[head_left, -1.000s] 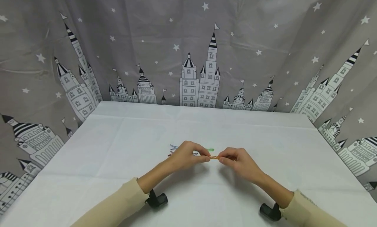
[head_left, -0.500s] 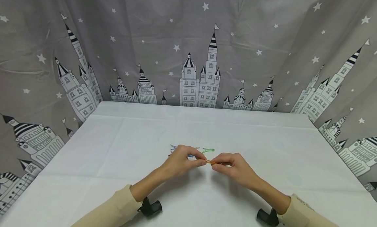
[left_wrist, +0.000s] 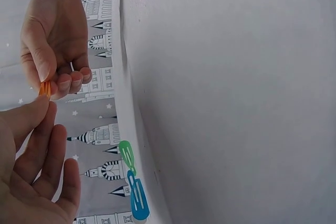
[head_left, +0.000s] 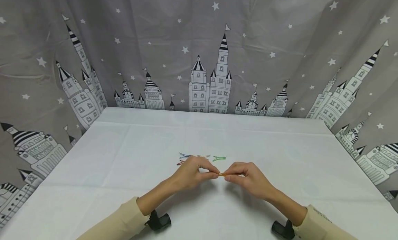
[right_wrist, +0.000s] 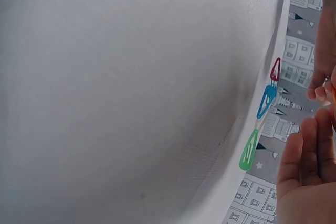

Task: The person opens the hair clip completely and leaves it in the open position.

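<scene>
Between both hands, above the white tabletop, is an orange snap hair clip (head_left: pixel 222 174). My left hand (head_left: pixel 192 172) pinches one end of it with thumb and forefinger. The other end is pinched by my right hand (head_left: pixel 250 177). In the left wrist view the orange clip (left_wrist: pixel 45 90) shows as narrow strips between the fingertips, its ends covered. Just beyond the hands on the table lie a green hair clip (head_left: pixel 219 158), a pale one (head_left: pixel 204 156), a blue one (head_left: pixel 184 155) and a red one (head_left: pixel 180 162), the last partly near my left hand's outline.
A white cloth (head_left: pixel 124 146) covers the table. Behind it hangs a grey curtain (head_left: pixel 248 53) printed with castles and stars. A black wrist camera (head_left: pixel 159 221) sits under the left sleeve, another camera (head_left: pixel 283 229) under the right.
Both hands have come slightly nearer to me and to the left with the orange hair clip, which now appears more edge-on. The green and pale clips behind are more exposed.
</scene>
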`<move>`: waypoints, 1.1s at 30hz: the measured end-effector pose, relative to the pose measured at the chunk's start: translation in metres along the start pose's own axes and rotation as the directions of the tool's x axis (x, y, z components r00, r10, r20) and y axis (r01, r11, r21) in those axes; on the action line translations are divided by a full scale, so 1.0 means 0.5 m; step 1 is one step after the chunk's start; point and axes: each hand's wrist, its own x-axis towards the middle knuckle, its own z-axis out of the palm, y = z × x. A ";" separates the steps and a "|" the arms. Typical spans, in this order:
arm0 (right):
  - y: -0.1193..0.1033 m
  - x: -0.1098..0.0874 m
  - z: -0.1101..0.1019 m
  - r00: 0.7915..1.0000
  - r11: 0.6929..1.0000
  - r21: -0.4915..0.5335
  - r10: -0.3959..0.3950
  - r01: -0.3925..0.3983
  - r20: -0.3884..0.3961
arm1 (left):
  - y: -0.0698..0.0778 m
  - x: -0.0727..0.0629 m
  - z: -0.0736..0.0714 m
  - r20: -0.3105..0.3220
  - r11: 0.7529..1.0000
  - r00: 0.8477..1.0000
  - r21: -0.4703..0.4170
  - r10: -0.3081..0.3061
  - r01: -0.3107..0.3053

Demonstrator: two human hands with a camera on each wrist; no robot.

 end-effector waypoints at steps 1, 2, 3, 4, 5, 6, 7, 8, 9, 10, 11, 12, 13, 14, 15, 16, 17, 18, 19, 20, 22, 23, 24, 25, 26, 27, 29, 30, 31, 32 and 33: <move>0.000 0.000 0.000 1.000 1.000 0.000 -0.003 0.003 0.005 | 0.000 -0.001 0.000 0.006 1.000 1.000 0.006 0.006 -0.006; 0.001 0.000 0.000 1.000 1.000 0.002 -0.003 0.003 0.010 | 0.000 -0.001 0.000 0.012 1.000 1.000 0.010 0.010 -0.010; 0.001 -0.001 0.000 1.000 1.000 0.004 -0.008 0.008 0.015 | 0.000 -0.001 0.000 0.018 1.000 1.000 0.011 0.021 -0.021; 0.001 -0.001 0.000 1.000 1.000 0.004 -0.010 0.010 0.018 | 0.000 -0.001 0.000 0.022 0.999 0.999 0.010 0.030 -0.030; 0.002 -0.001 -0.001 1.000 1.000 0.003 -0.013 0.013 0.021 | -0.001 -0.001 0.000 0.024 0.999 0.999 0.011 0.042 -0.042; 0.002 -0.001 -0.001 1.000 1.000 0.000 -0.017 0.017 0.022 | -0.001 -0.001 0.001 0.024 0.999 0.998 0.010 0.053 -0.054; 0.003 -0.001 -0.002 0.999 1.000 -0.002 -0.021 0.021 0.024 | -0.001 -0.001 0.001 0.024 0.998 0.998 0.009 0.061 -0.062; 0.003 -0.001 -0.003 0.999 1.000 -0.003 -0.024 0.024 0.025 | -0.001 -0.001 0.001 0.024 0.998 0.997 0.007 0.069 -0.069; 0.003 0.000 -0.003 0.999 1.000 -0.005 -0.027 0.027 0.025 | -0.001 -0.001 0.001 0.024 0.997 0.997 0.004 0.074 -0.074; 0.003 0.000 -0.004 0.999 1.000 -0.007 -0.030 0.031 0.025 | -0.001 -0.001 0.001 0.024 0.997 0.997 0.002 0.076 -0.076; 0.003 0.000 -0.004 0.999 0.999 -0.008 -0.034 0.034 0.026 | -0.001 -0.001 0.001 0.025 0.997 0.997 -0.003 0.073 -0.073; 0.002 0.000 -0.005 0.999 0.999 -0.009 -0.037 0.037 0.027 | 0.000 -0.001 0.001 0.028 0.998 0.997 -0.011 0.069 -0.069; 0.002 0.000 -0.005 0.999 0.999 -0.010 -0.038 0.038 0.028 | 0.001 -0.001 0.001 0.030 0.998 0.997 -0.019 0.064 -0.064; 0.001 0.000 -0.005 0.999 0.999 -0.011 -0.041 0.041 0.029 | 0.000 -0.002 0.002 0.032 0.998 0.998 -0.027 0.061 -0.060; 0.000 0.000 -0.005 0.999 0.999 -0.010 -0.044 0.044 0.030 | 0.001 -0.002 0.002 0.033 0.998 0.997 -0.030 0.063 -0.062; 0.000 0.000 -0.005 0.998 0.999 -0.008 -0.050 0.051 0.032 | 0.000 -0.003 0.002 0.032 0.997 0.997 -0.031 0.068 -0.067; -0.001 0.000 -0.004 0.998 0.998 -0.006 -0.055 0.055 0.034 | 0.000 -0.003 0.003 0.029 0.997 0.997 -0.031 0.072 -0.071; -0.001 0.000 -0.004 0.998 0.998 -0.006 -0.060 0.060 0.036 | -0.001 -0.005 0.003 0.024 0.996 0.996 -0.029 0.081 -0.080; -0.001 0.001 -0.003 0.997 0.998 -0.004 -0.065 0.065 0.037 | -0.002 -0.005 0.004 0.016 0.996 0.996 -0.026 0.089 -0.088; -0.001 0.002 -0.003 0.997 0.998 -0.003 -0.069 0.069 0.039 | -0.003 -0.006 0.004 0.009 0.995 0.995 -0.024 0.098 -0.097; -0.001 0.002 -0.002 0.996 0.997 -0.001 -0.073 0.073 0.043 | -0.004 -0.008 0.005 -0.002 0.993 0.993 -0.018 0.117 -0.117; -0.001 0.002 -0.001 0.997 0.998 -0.005 -0.067 0.067 0.046 | -0.004 -0.008 0.005 -0.006 0.992 0.992 -0.016 0.128 -0.128; -0.001 0.002 -0.001 0.997 0.998 -0.006 -0.063 0.064 0.048 | -0.005 -0.008 0.006 -0.007 0.990 0.990 -0.016 0.140 -0.140; 0.000 0.002 -0.001 0.997 0.998 -0.006 -0.062 0.062 0.051 | -0.005 -0.008 0.007 -0.006 0.988 0.989 -0.018 0.151 -0.151; 0.000 0.001 -0.001 0.997 0.998 -0.008 -0.058 0.059 0.053 | -0.006 -0.007 0.007 -0.004 0.987 0.987 -0.017 0.161 -0.161; 0.001 0.001 -0.001 0.997 0.998 -0.010 -0.055 0.055 0.054 | -0.006 -0.007 0.007 -0.003 0.986 0.986 -0.018 0.166 -0.166; 0.002 0.000 0.000 0.997 0.998 -0.010 -0.054 0.054 0.054 | -0.006 -0.006 0.007 0.000 0.987 0.987 -0.022 0.160 -0.160; 0.002 -0.001 0.000 0.997 0.998 -0.010 -0.055 0.056 0.049 | -0.005 -0.006 0.006 0.002 0.989 0.989 -0.027 0.148 -0.148; 0.002 -0.001 0.001 0.998 0.999 -0.011 -0.053 0.053 0.044 | -0.004 -0.005 0.005 0.003 0.990 0.991 -0.027 0.135 -0.135; 0.001 -0.002 0.001 0.998 0.999 -0.014 -0.048 0.048 0.037 | -0.003 -0.005 0.004 0.002 0.992 0.993 -0.024 0.122 -0.122; 0.001 -0.002 0.002 0.999 0.999 -0.017 -0.042 0.043 0.029 | -0.002 -0.004 0.003 0.003 0.994 0.994 -0.021 0.108 -0.108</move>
